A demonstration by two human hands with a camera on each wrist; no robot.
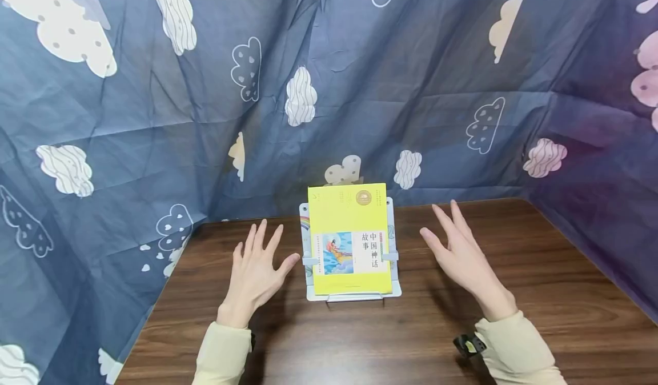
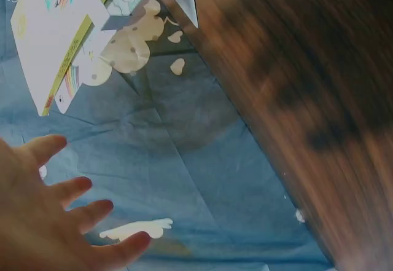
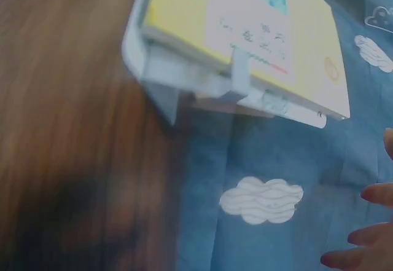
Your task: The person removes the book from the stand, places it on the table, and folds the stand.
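A yellow book (image 1: 349, 213) with a picture panel on its cover leans upright on a pale book stand (image 1: 394, 273) at the table's far middle. Clips at both sides of the stand lap over the book's edges. My left hand (image 1: 259, 271), fingers spread, hovers left of the stand, its thumb close to the stand's edge but apart from it. On the other side, my right hand (image 1: 461, 253) is held in the air with fingers extended, farther from the book (image 3: 307, 56). Both hands are bare and hold nothing.
A brown wooden table (image 1: 411, 345) lies beneath the hands. Blue cloth (image 1: 334, 116) with cloud prints hangs behind it and along both sides, meeting the table's far edge just behind the stand. Dark straps (image 1: 469, 345) show at the wrists.
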